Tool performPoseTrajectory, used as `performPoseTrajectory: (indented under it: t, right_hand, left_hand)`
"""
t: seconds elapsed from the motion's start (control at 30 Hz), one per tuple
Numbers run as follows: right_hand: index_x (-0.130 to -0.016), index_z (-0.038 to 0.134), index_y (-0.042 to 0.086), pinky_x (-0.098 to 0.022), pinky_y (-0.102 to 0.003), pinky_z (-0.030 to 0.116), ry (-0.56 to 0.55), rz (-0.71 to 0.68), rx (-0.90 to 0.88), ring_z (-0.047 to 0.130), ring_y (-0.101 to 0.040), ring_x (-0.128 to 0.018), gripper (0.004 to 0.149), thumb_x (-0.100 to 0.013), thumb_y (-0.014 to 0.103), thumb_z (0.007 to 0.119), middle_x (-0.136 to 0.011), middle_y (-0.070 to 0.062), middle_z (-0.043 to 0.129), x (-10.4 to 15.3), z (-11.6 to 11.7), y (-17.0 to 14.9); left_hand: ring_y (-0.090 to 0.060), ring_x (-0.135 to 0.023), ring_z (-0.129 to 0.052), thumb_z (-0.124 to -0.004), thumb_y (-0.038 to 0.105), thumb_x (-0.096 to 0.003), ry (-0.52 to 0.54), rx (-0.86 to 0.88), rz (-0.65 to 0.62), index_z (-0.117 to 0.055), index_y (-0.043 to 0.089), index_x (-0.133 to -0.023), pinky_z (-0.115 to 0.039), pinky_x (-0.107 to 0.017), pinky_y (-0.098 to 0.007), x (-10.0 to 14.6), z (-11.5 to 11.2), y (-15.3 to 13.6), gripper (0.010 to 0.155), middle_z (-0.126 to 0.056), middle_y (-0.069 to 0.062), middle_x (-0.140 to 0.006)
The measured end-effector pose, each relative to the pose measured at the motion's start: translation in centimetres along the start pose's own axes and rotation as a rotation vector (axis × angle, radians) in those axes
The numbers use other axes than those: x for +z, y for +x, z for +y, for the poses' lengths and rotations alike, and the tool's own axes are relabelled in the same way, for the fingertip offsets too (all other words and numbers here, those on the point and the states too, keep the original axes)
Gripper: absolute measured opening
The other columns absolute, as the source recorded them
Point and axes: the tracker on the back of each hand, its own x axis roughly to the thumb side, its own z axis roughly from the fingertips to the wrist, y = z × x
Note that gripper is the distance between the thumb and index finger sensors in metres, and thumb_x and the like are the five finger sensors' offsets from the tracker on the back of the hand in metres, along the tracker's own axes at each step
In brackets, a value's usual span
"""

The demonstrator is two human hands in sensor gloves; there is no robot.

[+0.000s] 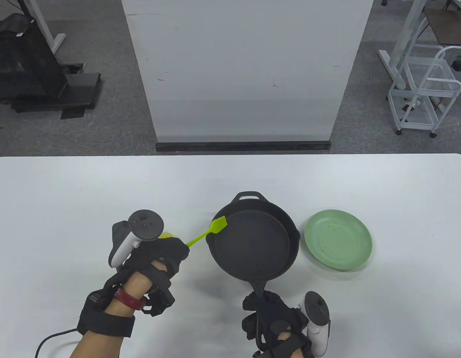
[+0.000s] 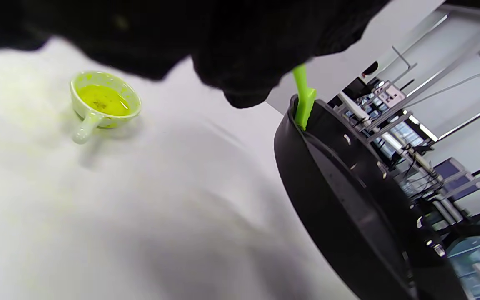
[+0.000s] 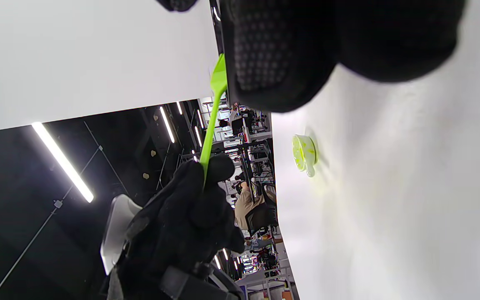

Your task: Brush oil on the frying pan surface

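Observation:
A black cast-iron frying pan (image 1: 254,244) is held above the table and tilted; it also shows in the left wrist view (image 2: 348,200). My right hand (image 1: 275,322) grips its handle at the near end. My left hand (image 1: 157,257) grips the handle of a lime-green silicone brush (image 1: 208,232). The brush head lies over the pan's left rim, also seen in the left wrist view (image 2: 304,106) and the right wrist view (image 3: 215,96). A small cup of yellow-green oil (image 2: 102,102) stands on the table, mostly hidden under my left hand in the table view.
A light green plate (image 1: 338,238) lies on the white table (image 1: 66,194) just right of the pan. A white panel (image 1: 245,71) stands beyond the table's far edge.

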Motion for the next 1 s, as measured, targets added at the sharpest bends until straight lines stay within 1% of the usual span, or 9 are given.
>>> performPoseTrajectory:
  t: [0.07,0.13,0.2,0.3,0.37,0.5,0.6,0.77,1.0]
  right_hand:
    - [-0.082,0.055,-0.002,-0.020,-0.031,0.088,0.002,0.000,-0.005,0.096,-0.017,-0.033,0.053,-0.047,0.036,0.065,-0.079,-0.032,0.064,0.0,0.0,0.0]
    - [-0.082,0.055,-0.002,-0.020,-0.031,0.088,0.001,-0.004,-0.004,0.096,-0.017,-0.033,0.053,-0.047,0.036,0.065,-0.079,-0.032,0.064,0.0,-0.1,0.1]
    - [-0.082,0.055,-0.002,-0.020,-0.031,0.088,-0.001,-0.004,-0.003,0.096,-0.017,-0.033,0.053,-0.047,0.036,0.065,-0.079,-0.031,0.064,0.0,-0.1,0.1]
    - [-0.082,0.055,-0.002,-0.020,-0.031,0.088,0.003,-0.002,-0.005,0.096,-0.017,-0.033,0.053,-0.047,0.036,0.065,-0.079,-0.032,0.064,0.0,-0.1,0.1]
    - [-0.082,0.055,-0.002,-0.020,-0.031,0.088,0.005,-0.002,-0.005,0.096,-0.017,-0.033,0.053,-0.047,0.036,0.065,-0.079,-0.032,0.064,0.0,-0.1,0.0]
    - [-0.082,0.055,-0.002,-0.020,-0.030,0.088,-0.001,-0.006,0.000,0.096,-0.017,-0.033,0.053,-0.047,0.036,0.065,-0.079,-0.031,0.064,0.0,-0.1,0.0]
    - [-0.082,0.055,-0.002,-0.020,-0.030,0.088,0.002,-0.009,-0.005,0.096,-0.017,-0.034,0.053,-0.047,0.036,0.065,-0.079,-0.031,0.064,0.0,-0.1,0.1]
    - [-0.082,0.055,-0.002,-0.020,-0.030,0.088,0.005,-0.007,-0.006,0.096,-0.017,-0.034,0.053,-0.047,0.036,0.065,-0.079,-0.031,0.064,0.0,-0.1,0.0]
    - [-0.082,0.055,-0.002,-0.020,-0.030,0.088,0.009,-0.008,-0.009,0.096,-0.017,-0.034,0.053,-0.047,0.036,0.065,-0.079,-0.031,0.064,0.0,-0.1,0.1]
  left_hand:
    - [-0.025,-0.021,-0.095,-0.066,0.043,-0.0483,0.002,0.077,0.001,-0.079,0.010,-0.082,-0.085,-0.024,-0.048,0.4,0.7,-1.2,0.050,-0.098,0.001,-0.041]
    - [-0.027,-0.024,-0.095,-0.066,0.043,-0.0485,0.007,0.106,0.006,-0.078,0.011,-0.084,-0.084,-0.027,-0.049,0.9,1.4,-2.5,0.049,-0.097,0.000,-0.045]
    - [-0.028,-0.030,-0.095,-0.065,0.043,-0.0484,0.041,0.142,0.033,-0.078,0.012,-0.084,-0.083,-0.032,-0.050,1.2,2.1,-4.4,0.049,-0.096,-0.002,-0.051]
    - [-0.030,-0.035,-0.094,-0.064,0.042,-0.0485,0.036,0.210,0.076,-0.078,0.014,-0.085,-0.082,-0.032,-0.049,1.4,2.5,-6.9,0.048,-0.094,-0.004,-0.058]
    - [-0.027,-0.031,-0.094,-0.063,0.042,-0.0486,0.025,0.263,0.110,-0.078,0.013,-0.084,-0.083,-0.029,-0.047,1.5,2.5,-8.7,0.048,-0.094,-0.004,-0.055]
    - [-0.021,-0.019,-0.092,-0.063,0.042,-0.0488,-0.020,0.371,0.178,-0.078,0.011,-0.083,-0.084,-0.019,-0.042,1.2,2.2,-12.1,0.049,-0.093,0.004,-0.042]
    - [-0.019,-0.015,-0.092,-0.062,0.042,-0.0493,-0.081,0.467,0.208,-0.076,0.009,-0.085,-0.084,-0.017,-0.041,0.8,1.5,-13.8,0.050,-0.093,0.007,-0.038]
    - [-0.018,-0.011,-0.092,-0.062,0.041,-0.0491,-0.091,0.500,0.265,-0.073,0.009,-0.087,-0.085,-0.014,-0.041,0.2,1.0,-15.4,0.051,-0.094,0.008,-0.034]
    - [-0.018,-0.008,-0.094,-0.062,0.041,-0.0492,-0.118,0.532,0.289,-0.072,0.008,-0.087,-0.086,-0.011,-0.040,-0.4,0.8,-15.8,0.051,-0.096,0.009,-0.032]
